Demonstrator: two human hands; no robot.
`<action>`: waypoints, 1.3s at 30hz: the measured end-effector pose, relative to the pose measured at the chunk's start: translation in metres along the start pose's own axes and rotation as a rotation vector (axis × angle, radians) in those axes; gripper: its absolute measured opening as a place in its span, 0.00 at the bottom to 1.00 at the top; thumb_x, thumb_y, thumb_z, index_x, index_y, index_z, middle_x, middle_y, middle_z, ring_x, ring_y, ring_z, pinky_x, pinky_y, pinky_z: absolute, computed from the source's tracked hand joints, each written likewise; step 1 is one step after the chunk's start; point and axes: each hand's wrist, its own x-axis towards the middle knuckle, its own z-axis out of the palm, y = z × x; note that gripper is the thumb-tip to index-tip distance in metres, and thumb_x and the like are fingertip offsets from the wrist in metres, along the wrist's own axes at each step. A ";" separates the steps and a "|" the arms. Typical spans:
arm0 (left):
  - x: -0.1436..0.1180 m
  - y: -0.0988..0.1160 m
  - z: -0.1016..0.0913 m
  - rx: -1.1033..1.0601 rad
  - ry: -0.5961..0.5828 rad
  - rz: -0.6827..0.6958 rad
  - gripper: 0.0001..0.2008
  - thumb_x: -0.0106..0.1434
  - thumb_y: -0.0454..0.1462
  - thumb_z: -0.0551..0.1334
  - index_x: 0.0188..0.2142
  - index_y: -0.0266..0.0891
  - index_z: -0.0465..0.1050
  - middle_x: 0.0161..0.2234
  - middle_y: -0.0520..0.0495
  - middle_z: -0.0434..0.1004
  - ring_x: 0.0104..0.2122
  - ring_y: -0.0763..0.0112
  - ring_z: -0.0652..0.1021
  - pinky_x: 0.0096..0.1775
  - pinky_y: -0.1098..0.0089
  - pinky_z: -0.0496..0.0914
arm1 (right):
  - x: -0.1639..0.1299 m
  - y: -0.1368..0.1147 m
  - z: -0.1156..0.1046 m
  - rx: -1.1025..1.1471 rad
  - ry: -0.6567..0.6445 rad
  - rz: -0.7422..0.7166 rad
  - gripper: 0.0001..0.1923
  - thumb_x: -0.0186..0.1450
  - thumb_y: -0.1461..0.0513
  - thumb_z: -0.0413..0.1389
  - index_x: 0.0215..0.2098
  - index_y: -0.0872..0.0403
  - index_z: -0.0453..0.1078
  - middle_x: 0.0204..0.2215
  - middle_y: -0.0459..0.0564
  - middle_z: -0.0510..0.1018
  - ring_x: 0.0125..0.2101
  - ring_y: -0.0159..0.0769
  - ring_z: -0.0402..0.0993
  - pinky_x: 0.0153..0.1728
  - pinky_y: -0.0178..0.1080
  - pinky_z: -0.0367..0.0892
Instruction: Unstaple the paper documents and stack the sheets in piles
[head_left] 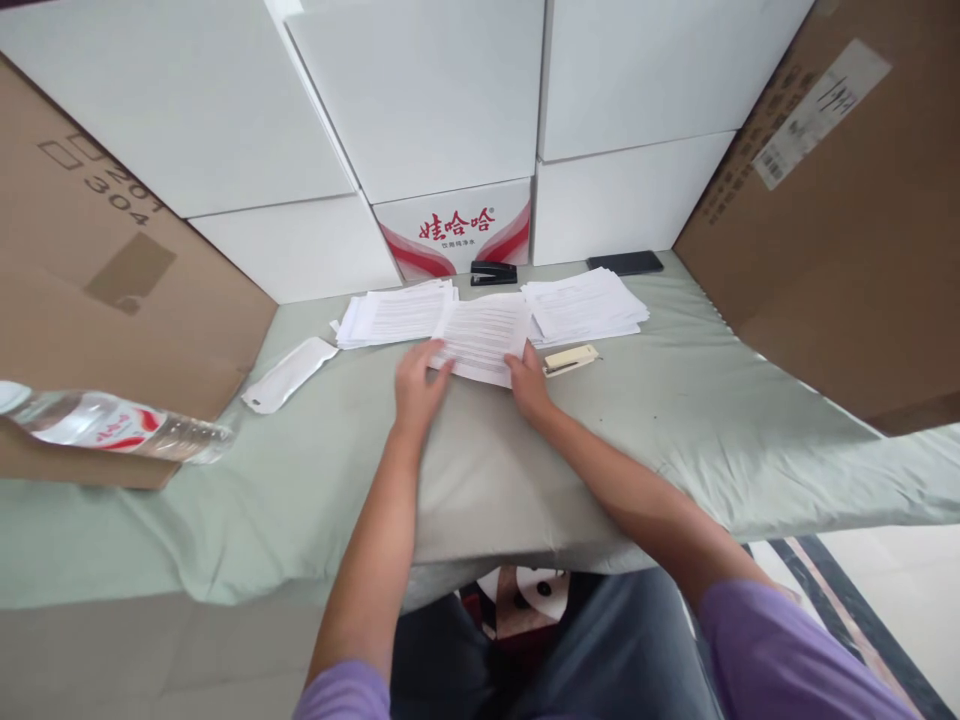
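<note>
Printed sheets of paper [484, 338] are held by their sides between my two hands, low over the green cloth. My left hand [420, 388] grips the left edge, its thumb near the lower left corner. On the opposite edge, my right hand [529, 385] has its thumb on top and its fingers behind. A pile of printed papers [397, 315] lies left of the sheets, and another pile [585, 305] lies to the right. Close beside my right hand is a cream stapler [571, 359]. A black stapler [493, 273] rests behind the sheets.
White boxes [420, 100] form a wall at the back, with brown cartons [847, 230] at the sides. A black phone [625, 263] lies back right. On the left are a white packet [290, 375] and a water bottle [120, 422]. Green cloth [360, 480] covers the table.
</note>
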 end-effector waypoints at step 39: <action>0.021 -0.060 0.020 -0.711 0.110 -0.385 0.25 0.60 0.53 0.63 0.45 0.34 0.78 0.44 0.39 0.83 0.47 0.58 0.81 0.51 0.61 0.73 | 0.007 -0.016 -0.026 -0.482 -0.047 -0.360 0.21 0.66 0.54 0.51 0.53 0.52 0.71 0.42 0.53 0.82 0.41 0.45 0.77 0.43 0.45 0.72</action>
